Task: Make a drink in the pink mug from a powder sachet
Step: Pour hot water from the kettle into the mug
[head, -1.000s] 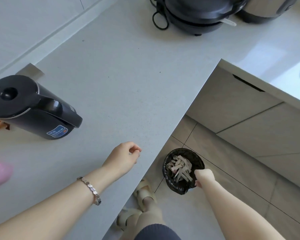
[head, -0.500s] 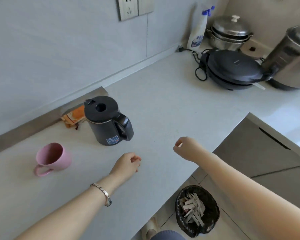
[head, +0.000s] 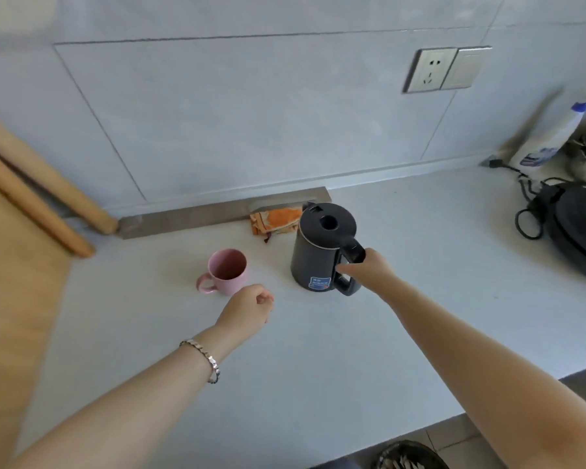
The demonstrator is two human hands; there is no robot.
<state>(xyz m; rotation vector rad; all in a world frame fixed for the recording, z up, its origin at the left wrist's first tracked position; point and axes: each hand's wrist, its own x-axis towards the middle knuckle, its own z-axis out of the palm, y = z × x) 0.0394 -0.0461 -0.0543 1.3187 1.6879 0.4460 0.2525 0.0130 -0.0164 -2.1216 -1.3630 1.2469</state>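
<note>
The pink mug point(head: 229, 270) stands upright on the white counter point(head: 318, 350), handle to the left, with something dark at its bottom. To its right stands a black electric kettle point(head: 322, 248), lid closed. My right hand point(head: 369, 269) is at the kettle's handle, fingers reaching through it around the grip. My left hand point(head: 247, 308) hovers loosely curled just in front of the mug, holding nothing. Orange sachets point(head: 276, 220) lie against the wall behind the kettle.
A black electric griddle point(head: 575, 228) with a coiled cord sits at the far right, a spray bottle point(head: 552, 137) behind it. A wall socket point(head: 428, 71) is above. Wooden rails point(head: 38, 198) stand at the left. A bin point(head: 410, 456) with scraps is below the counter edge.
My right hand came up from the bin on the floor and reached across to the kettle's handle. The view swung up and left to the mug. My left hand stayed loosely curled.
</note>
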